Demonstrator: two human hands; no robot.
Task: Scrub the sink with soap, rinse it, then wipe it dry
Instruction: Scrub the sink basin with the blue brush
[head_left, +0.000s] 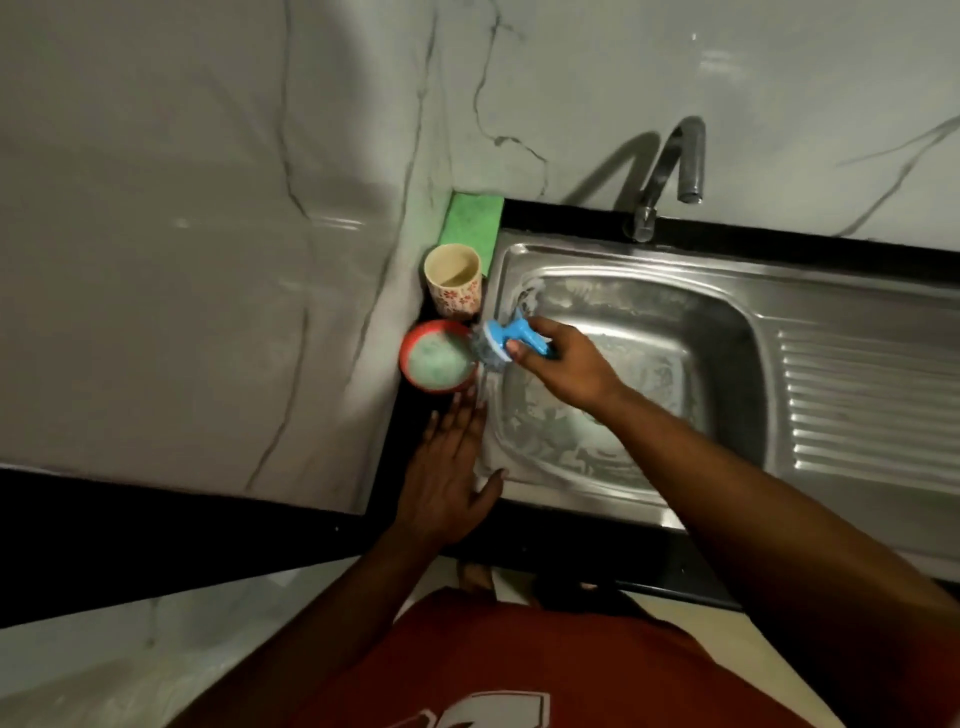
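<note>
**Brush at the sink's left rim**

The stainless steel sink (576, 255) sits in a black counter (156, 530). Its rounded basin lies to the left and a ridged drainboard (857, 395) to the right. The left rim runs close to a marble-patterned side wall (208, 260), leaving only a narrow strip of counter there. That strip holds, far to near, a flat green sponge (470, 221), a floral-printed cup (457, 304) and a red bowl (406, 345) of pale soapy liquid. The open room is inside the basin and over the drainboard.

The right hand (561, 364) has its fingers and thumb wrapped round the handle of a blue plastic scrub brush (501, 343). The bristles meet the left rim just beside the bowl. The left hand (447, 467) lies flat, fingers straight and together, on the counter edge and near-left rim, gripping nothing.

White foam streaks the shiny basin walls and floor. A curved metal faucet (675, 156) rises from the far edge.
</note>
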